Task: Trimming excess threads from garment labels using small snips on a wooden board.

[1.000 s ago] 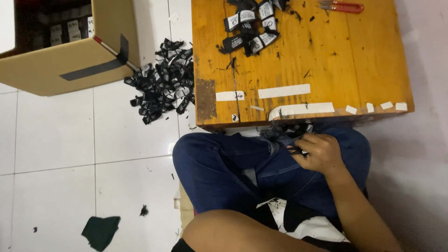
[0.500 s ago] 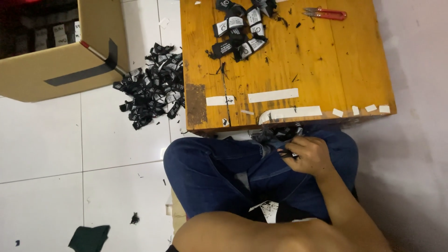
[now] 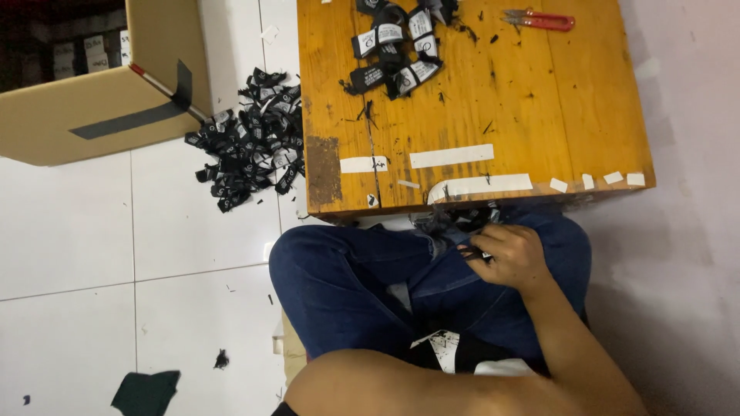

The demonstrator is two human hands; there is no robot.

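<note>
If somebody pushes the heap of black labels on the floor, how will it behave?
The heap of black labels would probably scatter, since the pieces lie loose and tangled. They look light and floppy, many being curled. On the smooth white tile floor they likely slide easily.

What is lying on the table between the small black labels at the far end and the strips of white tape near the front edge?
Head view: between the black labels and the white tape strips lies mostly bare wooden table, with only small dark scraps.

Your right hand [image 3: 515,256] sits cramped under the table [image 3: 539,115] edge; the tabletop's middle lies bare between the labels [image 3: 393,50] and tape strips [image 3: 451,156].
</note>
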